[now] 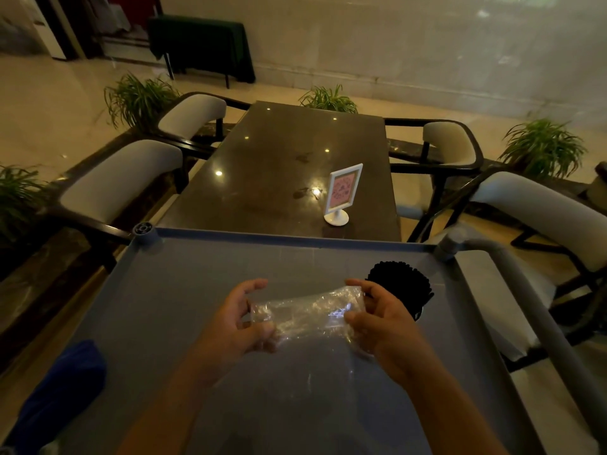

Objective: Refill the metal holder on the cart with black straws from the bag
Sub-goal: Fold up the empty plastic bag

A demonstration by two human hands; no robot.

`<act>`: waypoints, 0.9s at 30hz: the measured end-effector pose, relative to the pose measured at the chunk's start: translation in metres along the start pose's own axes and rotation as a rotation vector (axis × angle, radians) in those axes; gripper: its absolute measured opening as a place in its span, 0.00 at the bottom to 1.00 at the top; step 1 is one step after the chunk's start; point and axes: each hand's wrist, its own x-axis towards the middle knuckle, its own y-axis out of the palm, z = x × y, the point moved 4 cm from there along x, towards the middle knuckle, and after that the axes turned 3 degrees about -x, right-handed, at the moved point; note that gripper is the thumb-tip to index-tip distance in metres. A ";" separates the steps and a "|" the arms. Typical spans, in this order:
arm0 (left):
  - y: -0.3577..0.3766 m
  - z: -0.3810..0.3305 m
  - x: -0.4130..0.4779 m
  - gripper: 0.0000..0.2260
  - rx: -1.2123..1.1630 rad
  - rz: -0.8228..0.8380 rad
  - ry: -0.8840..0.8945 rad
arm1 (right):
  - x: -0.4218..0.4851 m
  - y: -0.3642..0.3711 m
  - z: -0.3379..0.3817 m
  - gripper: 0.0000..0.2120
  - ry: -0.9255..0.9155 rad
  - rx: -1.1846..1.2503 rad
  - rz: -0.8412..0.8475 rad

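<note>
Straws point(399, 284), black and packed in a thick bundle, are standing upright at the far right corner of the cart point(197, 290). Their tops are showing as a dark round mass. Their lower part is hiding behind the right hand point(384, 323), so I cannot tell what is holding them there.

Both hands are holding a clear plastic bag point(308, 313) a little above the grey top of the cart, near its middle. The bag is looking crumpled and it is stretching sideways between the hands. I am not seeing any straw inside it. The left hand point(236, 320) is grasping the left end of the bag, with its fingers curling round the plastic. The right hand is pinching the right end between the thumb and the fingers. The bag is lying just beside the straws, but whether it is touching them I cannot tell.

A blue cloth point(65, 389) is lying at the near left side of the cart. A grey handle point(525, 307) is running along the right side.

Behind the cart a dark glossy table point(279, 152) is standing, touching or almost touching the far rim. A white sign stand point(343, 195) with a pink card is standing on the table, near its right edge. Padded chairs point(121, 178) are standing on both sides of the table, and green plants point(141, 96) are growing behind them.
</note>
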 end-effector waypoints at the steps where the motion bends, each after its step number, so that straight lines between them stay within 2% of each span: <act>1: -0.002 0.001 -0.001 0.28 0.022 0.023 -0.038 | 0.000 0.002 0.001 0.22 -0.001 0.000 0.009; 6: -0.010 -0.006 -0.004 0.19 0.220 0.176 -0.157 | 0.006 0.009 0.012 0.20 -0.004 -0.147 0.109; 8: -0.002 -0.014 -0.003 0.19 0.321 0.238 -0.178 | 0.009 0.017 0.016 0.19 0.014 -0.253 0.198; 12: 0.024 -0.016 -0.001 0.19 0.339 0.386 -0.197 | 0.017 0.034 0.024 0.18 0.042 -0.417 0.319; 16: 0.034 -0.009 0.000 0.10 0.242 0.309 -0.184 | 0.031 0.039 0.037 0.16 0.022 -0.507 0.337; 19: 0.035 -0.003 0.000 0.08 0.170 0.225 -0.161 | 0.038 0.037 0.048 0.14 -0.020 -0.548 0.327; 21: 0.031 -0.003 0.000 0.09 0.079 0.168 -0.135 | 0.038 0.032 0.050 0.13 -0.022 -0.420 0.270; 23: 0.027 -0.003 0.000 0.14 -0.035 0.141 -0.119 | 0.035 0.026 0.039 0.21 0.083 -0.125 0.214; 25: 0.024 -0.005 0.000 0.13 -0.111 0.122 -0.092 | 0.028 0.025 0.024 0.30 0.210 0.123 0.206; 27: 0.021 -0.005 0.000 0.13 -0.130 0.065 -0.052 | 0.017 0.027 0.008 0.32 0.286 0.217 0.251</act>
